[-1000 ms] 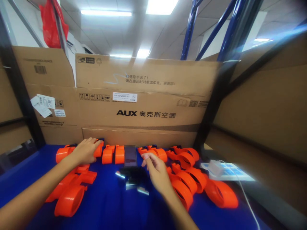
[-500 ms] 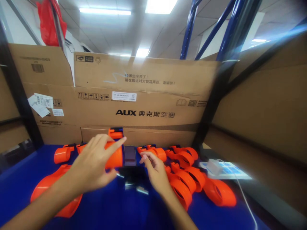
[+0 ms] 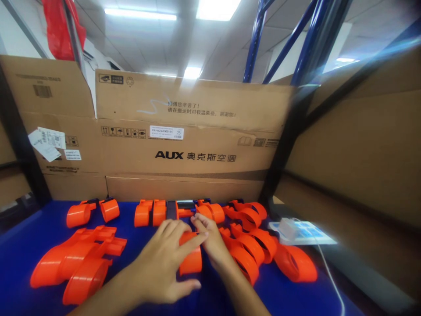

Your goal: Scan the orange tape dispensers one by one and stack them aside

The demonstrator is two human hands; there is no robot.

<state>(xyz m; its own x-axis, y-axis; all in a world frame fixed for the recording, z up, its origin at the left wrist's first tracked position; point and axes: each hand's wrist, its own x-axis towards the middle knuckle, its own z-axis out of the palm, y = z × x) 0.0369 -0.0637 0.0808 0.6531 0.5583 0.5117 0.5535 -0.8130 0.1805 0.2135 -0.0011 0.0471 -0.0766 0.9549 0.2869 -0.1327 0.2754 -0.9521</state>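
Observation:
My left hand (image 3: 164, 263) is in the middle foreground, its curled fingers around an orange plastic cuff (image 3: 191, 260). Its index finger and thumb stick out past the cuff on either side. Beyond the fingers, a narrow orange part with a dark, shiny top (image 3: 186, 205) stands up; it seems to belong to the same piece, though the hand hides the join. My right hand (image 3: 212, 241) is close on the right, thumb and fingertips pinched beside that narrow part. What sits in the pinch is too small to make out. A phone (image 3: 171, 210) stands just behind.
Orange cuffs lie in groups on the blue table: left front (image 3: 75, 259), back left (image 3: 109, 210), back middle (image 3: 144, 213), right (image 3: 256, 245). A white power strip (image 3: 302, 232) with a cable is at the right edge. An upright cardboard panel (image 3: 197, 145) closes off the back.
My left hand has moved right and toward me with the orange cuff, uncovering cuffs on the left. My right hand stays near its place. The view has shifted slightly.

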